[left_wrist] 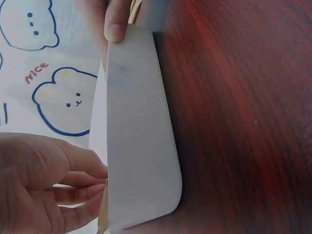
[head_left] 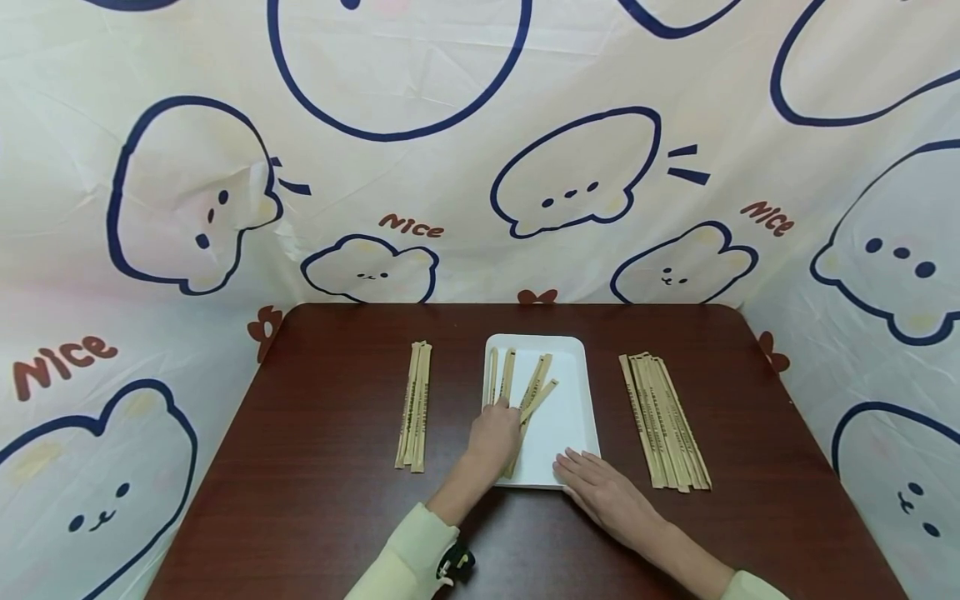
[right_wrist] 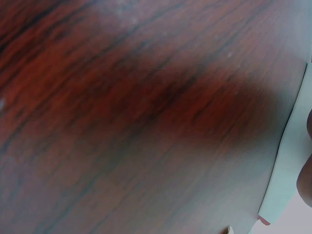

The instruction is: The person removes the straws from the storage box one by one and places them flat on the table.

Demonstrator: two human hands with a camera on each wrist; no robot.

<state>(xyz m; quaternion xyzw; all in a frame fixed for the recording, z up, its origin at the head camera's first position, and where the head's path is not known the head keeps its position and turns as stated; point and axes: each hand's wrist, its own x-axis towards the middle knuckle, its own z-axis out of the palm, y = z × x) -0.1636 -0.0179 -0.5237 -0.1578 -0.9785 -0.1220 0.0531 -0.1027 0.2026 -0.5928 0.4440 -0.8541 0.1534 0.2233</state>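
A white tray (head_left: 561,425) lies in the middle of the table, with several slim tan paper-wrapped chopsticks (head_left: 534,382) at differing angles inside. My left hand (head_left: 495,435) reaches over the tray's left side with bent fingers, which in the left wrist view (left_wrist: 80,187) pinch one chopstick packet (left_wrist: 103,212) by the wall. The hand hides part of the packets. My right hand (head_left: 609,492) rests with straight fingers on the tray's near right corner. Two of its fingers (right_wrist: 305,181) show against the tray wall (right_wrist: 285,165) in the right wrist view.
To the left lies a small bundle of chopstick packets (head_left: 414,408) on the dark brown table (head_left: 322,467). A larger row of packets (head_left: 665,423) lies to the right. A patterned cloth (head_left: 465,183) hangs behind the table and along its sides.
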